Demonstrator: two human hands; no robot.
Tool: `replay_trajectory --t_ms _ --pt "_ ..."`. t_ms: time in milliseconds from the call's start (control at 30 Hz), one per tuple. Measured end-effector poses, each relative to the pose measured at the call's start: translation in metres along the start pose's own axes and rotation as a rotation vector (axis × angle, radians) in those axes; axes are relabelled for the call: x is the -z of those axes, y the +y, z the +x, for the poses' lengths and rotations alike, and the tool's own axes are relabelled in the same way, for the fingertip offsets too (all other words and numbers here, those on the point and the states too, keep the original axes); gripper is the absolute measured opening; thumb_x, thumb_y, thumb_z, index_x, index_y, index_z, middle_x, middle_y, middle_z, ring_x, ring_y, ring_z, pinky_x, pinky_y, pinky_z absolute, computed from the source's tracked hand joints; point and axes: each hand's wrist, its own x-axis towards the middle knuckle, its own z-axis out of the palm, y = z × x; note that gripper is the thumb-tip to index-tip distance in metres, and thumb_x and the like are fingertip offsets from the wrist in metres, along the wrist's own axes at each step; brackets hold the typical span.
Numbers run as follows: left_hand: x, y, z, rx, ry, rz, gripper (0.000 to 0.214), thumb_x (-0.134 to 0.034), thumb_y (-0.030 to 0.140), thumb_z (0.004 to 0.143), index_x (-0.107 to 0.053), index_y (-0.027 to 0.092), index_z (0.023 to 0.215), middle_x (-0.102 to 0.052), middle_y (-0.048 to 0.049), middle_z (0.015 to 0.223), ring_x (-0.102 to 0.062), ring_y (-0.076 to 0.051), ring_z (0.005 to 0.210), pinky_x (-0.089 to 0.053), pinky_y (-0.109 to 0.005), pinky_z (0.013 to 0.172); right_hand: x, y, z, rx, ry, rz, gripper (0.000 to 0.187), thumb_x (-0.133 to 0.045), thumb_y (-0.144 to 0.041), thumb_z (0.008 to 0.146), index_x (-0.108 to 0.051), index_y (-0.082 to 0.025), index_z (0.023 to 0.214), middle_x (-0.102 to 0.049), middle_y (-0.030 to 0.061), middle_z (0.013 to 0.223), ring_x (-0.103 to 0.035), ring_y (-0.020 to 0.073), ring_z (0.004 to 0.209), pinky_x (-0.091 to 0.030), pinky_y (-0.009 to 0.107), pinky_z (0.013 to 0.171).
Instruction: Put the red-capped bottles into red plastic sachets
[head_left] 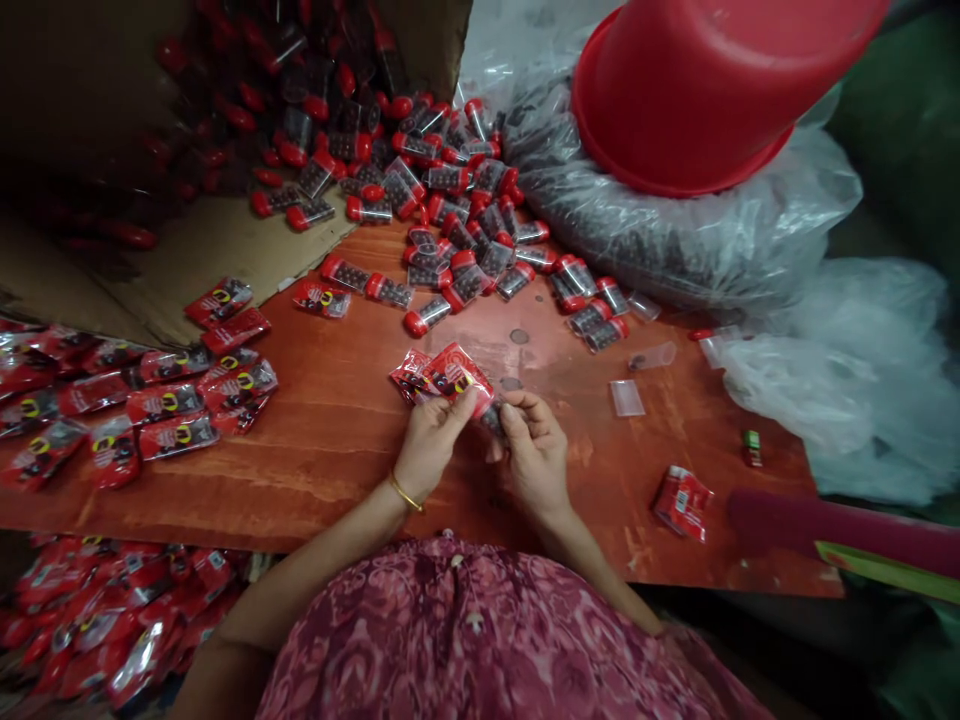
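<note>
Shirt [450,630]: patterned cloth, nearest the camera, up against the near edge of the table [337,470].
Left hand [435,440]: thumb and fingers pinched narrow on a red packet [459,372]; a bangle [406,492] circles the wrist.
Right hand [536,455]: thumb and fingertips also drawn together, at the packet's dark end; whether they press on film or on a tube inside, one cannot tell.
Packet: directly between the two hands, tilted, its printed part reaching beyond the left thumb; its mouth cannot be made out.
Spare red film [410,372]: just beyond the left hand, beside the packet and partly behind it; the number of pieces is unclear.
Progress: the packet in hand seems part-way through; the many in the left pile [176,405] and the lower heap [127,610] look filled, though not each can be checked.
Remaining: plenty, it seems, as loose red-capped tubes [427,317] lie beyond the hands, running back into the carton [165,270].
Right side: a lone packet [683,503] lies apart from the right hand, with a clear empty sleeve [627,398] farther back.
Far side: a red bucket [682,100] rests upside down on a bulging clear bag [637,235] of dark contents.
</note>
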Motion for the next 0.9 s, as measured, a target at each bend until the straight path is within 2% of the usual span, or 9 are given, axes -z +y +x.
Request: replay_trajectory --t_ms 100,267,367,467,567,633,767,833,900 --pt "-0.001 -0.001 0.0 -0.02 0.034 0.061 0.036 -0.064 0.049 0.068 -0.066 0.014 0.062 -0.062 -0.0009 0.057 -0.051 -0.01 0.054 -0.042 -0.023 0.055 -0.008 0.001 -0.001 0.081 0.08 -0.004 0.027 -0.058 -0.044 0.077 -0.048 -0.022 0.09 -0.052 -0.0066 0.063 -0.043 0.0036 0.037 -0.037 0.017 0.035" --pt "0.001 0.0 0.003 -0.072 0.076 0.05 0.023 -0.066 0.037 0.07 -0.066 0.014 0.069 -0.063 0.0003 0.065 -0.054 -0.01 0.062 -0.043 -0.022 0.064 -0.007 -0.003 0.004 0.044 -0.096 -0.028 0.025 -0.061 -0.04 0.076 -0.05 -0.021 0.087 -0.055 -0.006 0.067 -0.046 0.004 0.037 -0.04 0.018 0.036" --pt "0.001 0.002 0.006 -0.08 0.06 0.109 0.023 -0.067 0.036 0.069 -0.063 0.014 0.062 -0.059 0.0017 0.058 -0.051 -0.01 0.055 -0.042 -0.022 0.058 -0.006 -0.005 0.008 0.041 -0.076 -0.033 0.025 -0.061 -0.041 0.076 -0.05 -0.021 0.086 -0.055 -0.0055 0.069 -0.046 0.0037 0.038 -0.039 0.018 0.036" --pt "0.001 0.008 0.008 -0.084 0.016 -0.023 0.022 -0.067 0.036 0.068 -0.064 0.015 0.066 -0.062 0.0011 0.062 -0.052 -0.01 0.055 -0.043 -0.023 0.056 -0.004 -0.006 0.009 0.033 -0.122 0.006 0.027 -0.058 -0.043 0.078 -0.05 -0.021 0.092 -0.056 -0.0055 0.067 -0.05 0.0053 0.042 -0.043 0.019 0.042" --pt "0.0 0.011 0.009 -0.062 0.066 -0.159 0.023 -0.069 0.036 0.067 -0.065 0.014 0.072 -0.065 -0.001 0.069 -0.056 -0.011 0.061 -0.045 -0.023 0.06 0.0 -0.006 0.009 0.013 -0.222 0.021 0.03 -0.059 -0.043 0.077 -0.051 -0.021 0.095 -0.058 -0.0052 0.062 -0.055 0.0077 0.048 -0.047 0.021 0.051" --pt "-0.001 0.011 0.008 -0.043 0.063 -0.189 0.025 -0.071 0.035 0.065 -0.066 0.013 0.072 -0.066 -0.0019 0.068 -0.056 -0.011 0.061 -0.045 -0.023 0.06 0.002 -0.005 0.01 0.029 -0.22 0.005 0.028 -0.062 -0.042 0.076 -0.052 -0.02 0.09 -0.058 -0.0056 0.058 -0.055 0.0079 0.046 -0.046 0.021 0.05" --pt "-0.003 0.008 0.006 0.033 -0.044 -0.245 0.029 -0.075 0.037 0.06 -0.066 0.012 0.071 -0.064 -0.0008 0.063 -0.05 -0.008 0.05 -0.04 -0.02 0.045 -0.001 0.0 0.018 0.061 -0.185 -0.01 0.028 -0.063 -0.044 0.073 -0.053 -0.02 0.08 -0.056 -0.0061 0.053 -0.051 0.0077 0.041 -0.042 0.02 0.043" --pt "0.0 0.009 0.004 0.095 -0.049 -0.295 0.03 -0.077 0.036 0.057 -0.066 0.012 0.071 -0.065 -0.0006 0.064 -0.054 -0.009 0.053 -0.042 -0.02 0.049 -0.006 0.004 0.024 0.094 -0.196 -0.064 0.032 -0.064 -0.048 0.071 -0.051 -0.019 0.068 -0.052 -0.006 0.05 -0.047 0.0072 0.039 -0.039 0.02 0.041" --pt "0.007 0.011 0.004 0.189 -0.04 -0.327 0.027 -0.078 0.032 0.055 -0.067 0.013 0.071 -0.067 -0.0012 0.066 -0.06 -0.011 0.06 -0.047 -0.021 0.058 -0.012 0.007 0.03 0.155 -0.213 -0.178 0.039 -0.065 -0.052 0.068 -0.046 -0.019 0.057 -0.048 -0.0056 0.047 -0.043 0.0069 0.04 -0.036 0.02 0.041"
